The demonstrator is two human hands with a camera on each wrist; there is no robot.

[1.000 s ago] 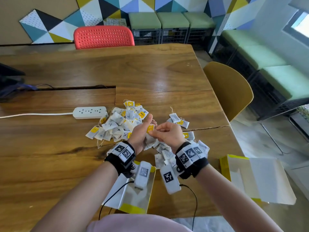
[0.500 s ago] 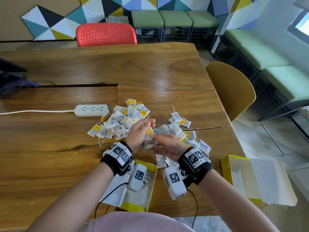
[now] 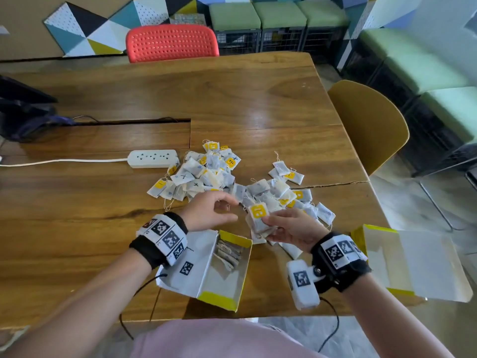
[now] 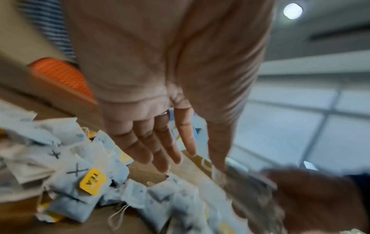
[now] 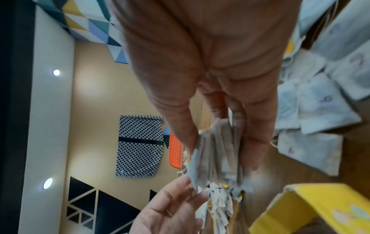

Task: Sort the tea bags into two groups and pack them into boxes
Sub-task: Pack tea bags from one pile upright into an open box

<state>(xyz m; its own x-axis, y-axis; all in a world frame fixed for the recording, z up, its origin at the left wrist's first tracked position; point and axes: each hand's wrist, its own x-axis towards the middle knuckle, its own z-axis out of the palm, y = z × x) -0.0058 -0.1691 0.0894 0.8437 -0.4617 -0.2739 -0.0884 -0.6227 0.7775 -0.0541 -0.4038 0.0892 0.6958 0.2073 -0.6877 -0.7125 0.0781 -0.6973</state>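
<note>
Right hand point(image 3: 291, 228) is raised just above the wooden table point(image 3: 77, 228), thumb and fingers clamped on a stack of tea bags point(image 3: 259, 223) with a yellow tag on top; right wrist view shows the bundle pinched between thumb and fingers, exact bag count not readable. Left hand point(image 3: 209, 213) hovers just left of the stack, fingers loosely extended and holding nothing; left wrist view shows them spread over the pile. Loose tea bags lie in two clusters: left pile point(image 3: 198, 174) beyond the left hand, some marked with an X, and right pile point(image 3: 284, 192) beyond the right hand, too many and too overlapped to count. Two yellow boxes: near box point(image 3: 232, 293) under the left wrist near the table's front edge, open, a row of tea bags inside; second box point(image 3: 413, 267) right of the right hand, lid open, overhanging the table's right edge. One white power strip point(image 3: 153, 158) sits left of the left pile. Bare wood on the far half of the table and left of the left arm. Two chairs: red chair point(image 3: 171, 42) at the far edge, yellow chair point(image 3: 369, 125) at the right edge.
</note>
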